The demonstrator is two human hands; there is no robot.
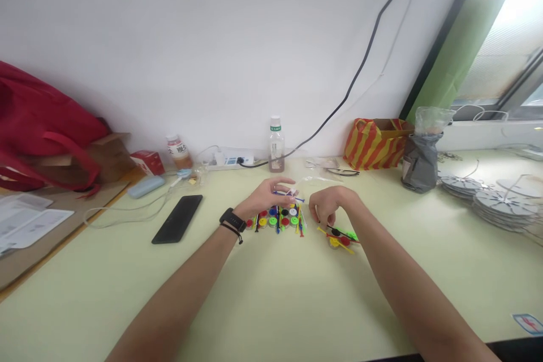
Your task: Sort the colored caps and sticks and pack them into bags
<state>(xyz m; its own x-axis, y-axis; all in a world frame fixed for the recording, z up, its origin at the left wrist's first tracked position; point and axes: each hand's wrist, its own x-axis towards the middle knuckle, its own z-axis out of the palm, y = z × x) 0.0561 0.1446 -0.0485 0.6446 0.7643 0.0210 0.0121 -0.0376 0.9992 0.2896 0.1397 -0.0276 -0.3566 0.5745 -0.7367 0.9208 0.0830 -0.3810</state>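
Observation:
My left hand [274, 193], wearing a dark watch and a cord bracelet, is above a cluster of small round coloured pieces [272, 222]. Thin blue and white plastic sticks [293, 198] lie between its curled fingers. The cluster has red, yellow, green, black, blue and white discs set close together, with coloured sticks among them. To the right, my right hand [327, 206] is bent downward with its fingers drawn together. Just below it is a small loose pile of coloured plastic pieces [343, 239], in yellow, red, black and green. Whatever its fingertips hold is too small to make out.
A black phone [177, 219] lies left of my hands. Behind stand a clear bottle [276, 147], a power strip [231, 158] and a striped bag [375, 144]. Stacked grey discs [504, 209] and a grey bag-wrapped object [419, 161] are at right. A red bag [38, 119] rests left.

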